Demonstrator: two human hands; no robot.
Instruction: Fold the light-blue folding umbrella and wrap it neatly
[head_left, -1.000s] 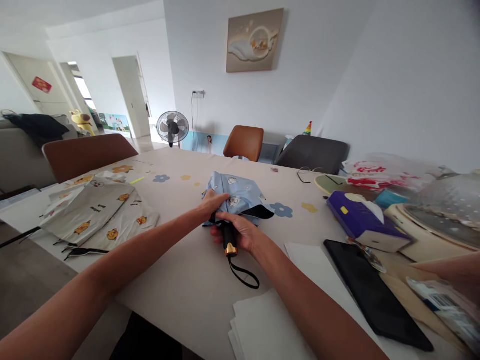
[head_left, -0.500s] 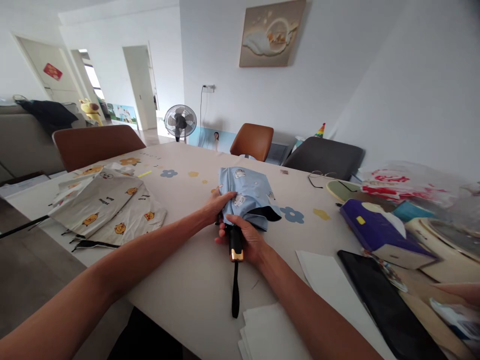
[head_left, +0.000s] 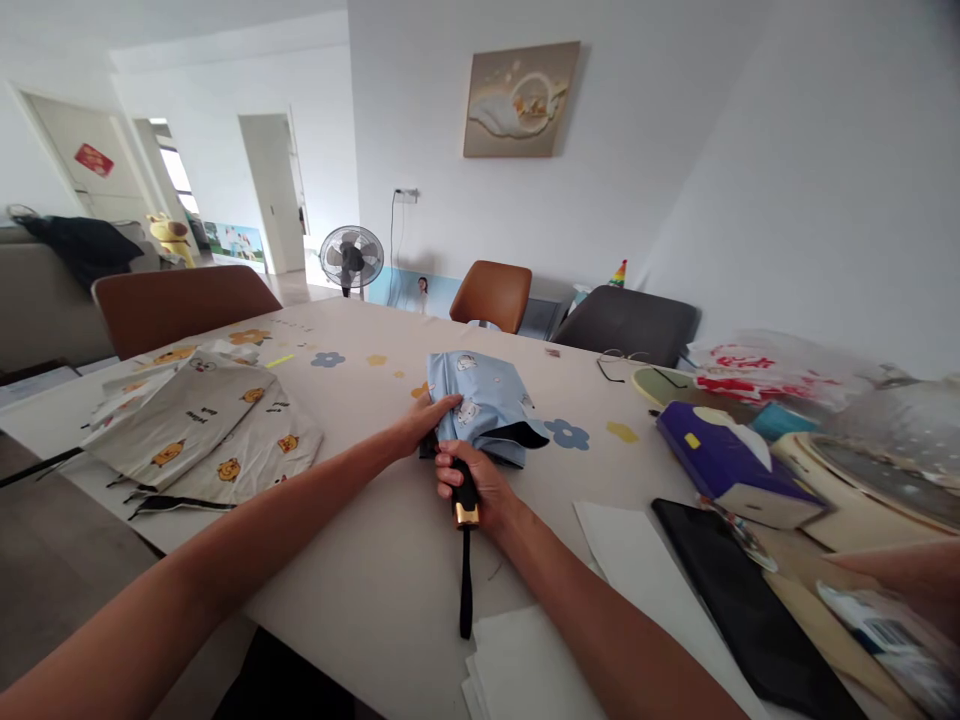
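A folded light-blue umbrella (head_left: 486,398) with cartoon prints lies on the table (head_left: 375,560) in front of me. My right hand (head_left: 480,488) is wrapped round its black handle with a gold band (head_left: 466,500). The black wrist strap (head_left: 466,590) trails straight toward me. My left hand (head_left: 422,420) presses on the blue canopy at its left side, fingers curled over the cloth.
A second, beige umbrella (head_left: 202,430) with yellow prints lies at the left. White paper sheets (head_left: 525,660), a black tablet (head_left: 742,600), a purple tissue box (head_left: 720,462), glasses and bags crowd the right. Another person's arm (head_left: 900,570) shows at the right edge. Chairs stand round the table.
The wrist strap went from a loop to lying straight. My hands and the umbrella stayed almost in place; the camera shifted slightly.
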